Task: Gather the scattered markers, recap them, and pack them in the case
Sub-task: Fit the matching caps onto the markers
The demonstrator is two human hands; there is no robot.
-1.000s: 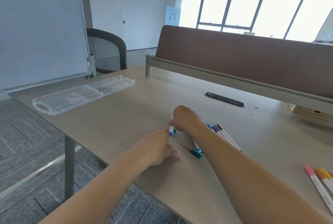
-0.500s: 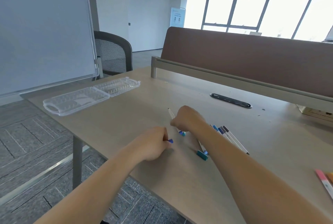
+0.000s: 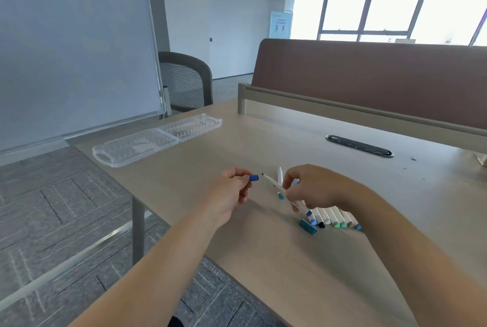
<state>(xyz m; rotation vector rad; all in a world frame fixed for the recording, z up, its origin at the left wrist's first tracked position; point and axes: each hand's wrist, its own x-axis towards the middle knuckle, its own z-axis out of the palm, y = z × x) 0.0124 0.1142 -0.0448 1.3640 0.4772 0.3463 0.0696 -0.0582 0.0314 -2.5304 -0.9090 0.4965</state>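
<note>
None of the markers has been packed: the clear case (image 3: 137, 146) lies open and bare at the tabletop's (image 3: 263, 261) far left corner. A blue cap (image 3: 254, 178) is pinched in the left hand (image 3: 232, 195); an uncapped white marker (image 3: 274, 185), tip toward the cap, is grasped in the right hand (image 3: 316, 185), along with a second one. Several capped markers (image 3: 332, 218) are gathered under the right wrist, a loose teal cap (image 3: 307, 227) just beside them. Capping and packing are judged still ahead.

Bare table (image 3: 237, 150) lies between the hands and the open case (image 3: 155, 139).
</note>
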